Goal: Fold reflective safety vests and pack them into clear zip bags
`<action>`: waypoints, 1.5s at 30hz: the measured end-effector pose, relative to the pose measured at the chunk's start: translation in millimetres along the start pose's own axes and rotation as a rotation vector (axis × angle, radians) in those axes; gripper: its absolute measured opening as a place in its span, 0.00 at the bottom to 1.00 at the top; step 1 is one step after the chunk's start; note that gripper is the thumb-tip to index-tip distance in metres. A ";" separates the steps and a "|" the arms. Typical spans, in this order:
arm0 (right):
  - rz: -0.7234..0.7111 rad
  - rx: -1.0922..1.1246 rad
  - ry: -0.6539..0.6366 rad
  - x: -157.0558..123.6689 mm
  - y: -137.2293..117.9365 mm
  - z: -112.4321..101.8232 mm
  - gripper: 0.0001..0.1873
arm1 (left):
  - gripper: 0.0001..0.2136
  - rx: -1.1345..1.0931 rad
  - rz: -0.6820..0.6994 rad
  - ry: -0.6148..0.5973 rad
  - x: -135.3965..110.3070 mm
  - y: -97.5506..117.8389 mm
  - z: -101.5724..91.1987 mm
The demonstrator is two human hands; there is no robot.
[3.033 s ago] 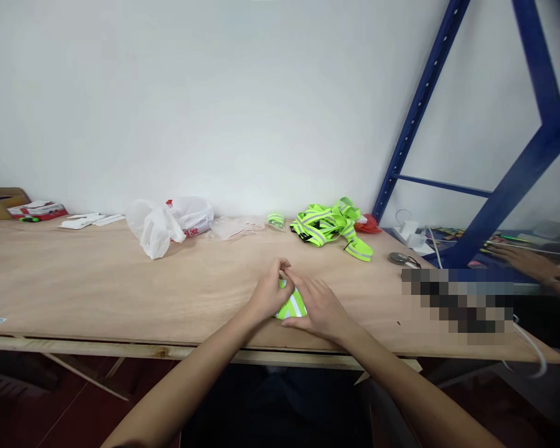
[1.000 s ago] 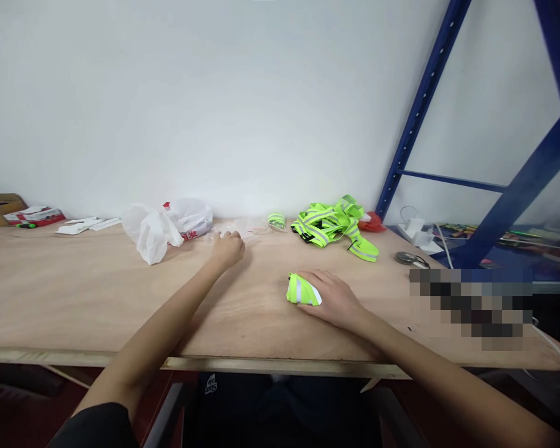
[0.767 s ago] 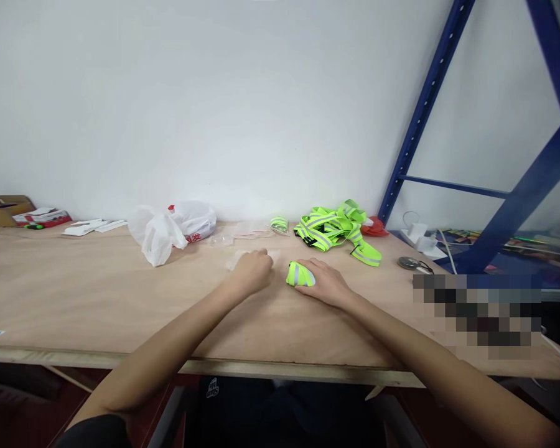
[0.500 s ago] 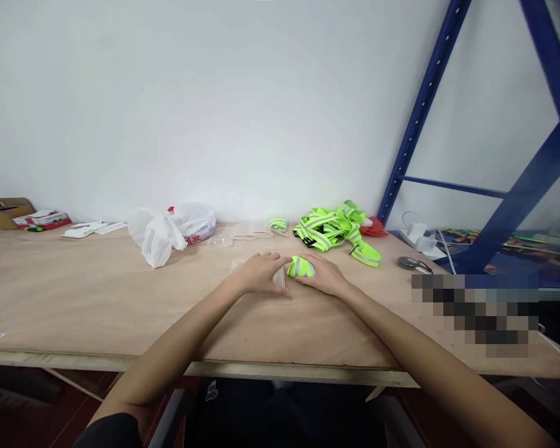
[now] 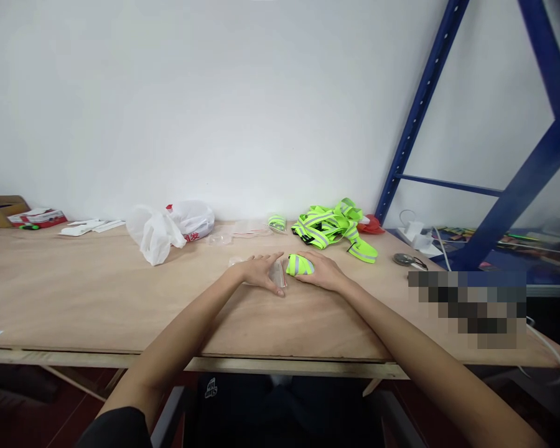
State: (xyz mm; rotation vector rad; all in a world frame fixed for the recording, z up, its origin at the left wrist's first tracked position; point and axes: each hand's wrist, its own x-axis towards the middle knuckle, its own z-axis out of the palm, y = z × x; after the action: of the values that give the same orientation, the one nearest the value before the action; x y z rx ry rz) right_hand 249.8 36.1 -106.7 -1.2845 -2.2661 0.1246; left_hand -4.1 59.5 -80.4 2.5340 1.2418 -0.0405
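Observation:
In the middle of the head view, my right hand (image 5: 324, 272) is wrapped round a folded bundle of yellow-green reflective strap (image 5: 300, 265) with silver stripes, resting on the table. My left hand (image 5: 260, 272) is just to its left, thumb and fingers spread in a C shape. A clear zip bag (image 5: 279, 274) with a red edge line shows between that thumb and fingers, its mouth facing the bundle. Part of the bag is hidden by the left hand; I cannot tell whether the fingers touch it.
A tangled pile of reflective straps (image 5: 329, 225) lies at the back of the table (image 5: 98, 292). Left of it are a bagged strap bundle (image 5: 277, 223), clear bags (image 5: 249, 228) and a white plastic bag (image 5: 156, 233). A blue metal frame (image 5: 415, 118) stands at right.
My left hand has shifted slightly left, away from the bundle, uncovering more of the zip bag. My right hand keeps its hold. The view has shifted slightly.

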 end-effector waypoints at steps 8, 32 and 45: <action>-0.032 0.002 0.001 0.9 4.1 1.4 0.32 | 0.62 0.003 0.014 0.065 6.0 -2.1 7.6; 0.013 0.458 0.012 3.5 1.7 5.9 0.34 | 0.50 -0.042 0.224 0.322 5.3 -4.0 11.1; 0.041 0.203 -0.141 4.6 -18.1 -4.1 0.33 | 0.48 -0.015 0.259 0.320 10.6 9.4 20.8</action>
State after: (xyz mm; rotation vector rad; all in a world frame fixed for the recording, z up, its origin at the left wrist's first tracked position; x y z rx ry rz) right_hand 235.9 29.3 -95.5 -1.2490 -2.2758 0.4607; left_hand 12.0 56.2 -99.3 2.7415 0.9974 0.4460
